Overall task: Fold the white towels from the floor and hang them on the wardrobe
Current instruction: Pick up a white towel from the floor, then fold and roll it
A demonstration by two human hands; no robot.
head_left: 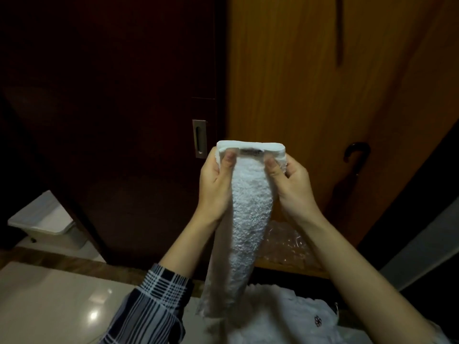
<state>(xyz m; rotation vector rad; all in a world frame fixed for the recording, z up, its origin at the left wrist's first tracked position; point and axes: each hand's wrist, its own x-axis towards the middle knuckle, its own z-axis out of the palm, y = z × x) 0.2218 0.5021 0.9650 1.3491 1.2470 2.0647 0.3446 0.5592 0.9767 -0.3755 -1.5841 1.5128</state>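
Note:
A white towel, folded into a narrow strip, hangs down in front of me with its top hem and a small label level with my hands. My left hand pinches the top left corner, thumb on the front. My right hand pinches the top right corner the same way. More white towels lie in a heap on the floor below, one with a small dark emblem. The light wooden wardrobe door stands right behind the held towel.
A dark sliding door with a metal recessed handle is on the left. A dark hook handle sits on the wardrobe door. Crinkled clear plastic lies on the wardrobe base. A white lidded bin stands at the lower left on glossy tiles.

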